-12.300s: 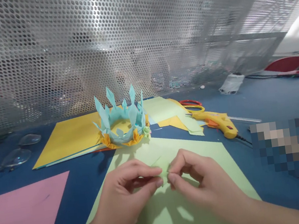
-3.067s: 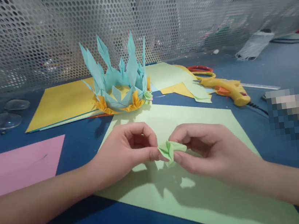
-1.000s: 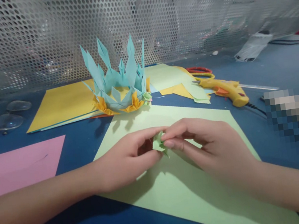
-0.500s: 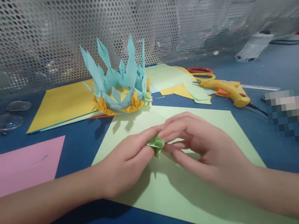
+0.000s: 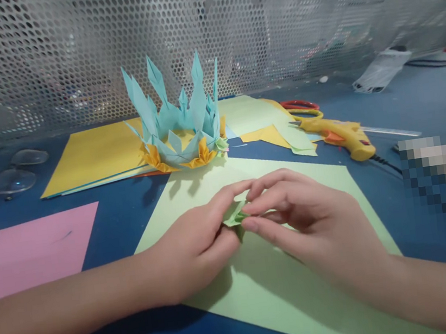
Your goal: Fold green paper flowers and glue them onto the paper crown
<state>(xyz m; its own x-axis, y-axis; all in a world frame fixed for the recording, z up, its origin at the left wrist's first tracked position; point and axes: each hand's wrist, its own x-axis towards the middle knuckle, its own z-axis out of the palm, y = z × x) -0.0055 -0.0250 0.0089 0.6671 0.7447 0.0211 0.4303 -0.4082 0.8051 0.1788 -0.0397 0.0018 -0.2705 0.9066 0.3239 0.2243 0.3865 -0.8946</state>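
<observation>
A small green folded paper flower (image 5: 234,215) is held between my two hands, above a light green sheet (image 5: 304,287) on the blue table. My left hand (image 5: 200,241) is closed on its left side, thumb below and fingers above. With thumb and fingertips, my right hand (image 5: 306,211) pinches its right edge. Fingers partly hide the folds. Beyond the hands stands a light blue paper crown (image 5: 178,119) with tall points. Orange paper flowers (image 5: 201,156) and a small green one (image 5: 222,145) sit around its base.
A yellow glue gun (image 5: 344,134) lies at the right, beside red-and-yellow-handled scissors (image 5: 301,106) and paper scraps (image 5: 268,135). Yellow paper (image 5: 82,158) lies under the crown. Eyeglasses (image 5: 13,181) and a pink sheet (image 5: 24,248) are at left. A perforated metal panel (image 5: 80,54) closes the back.
My left fingers have lifted and the thumb has shifted on the green flower, which has turned in my grip. My right fingertips now press closer on its edge.
</observation>
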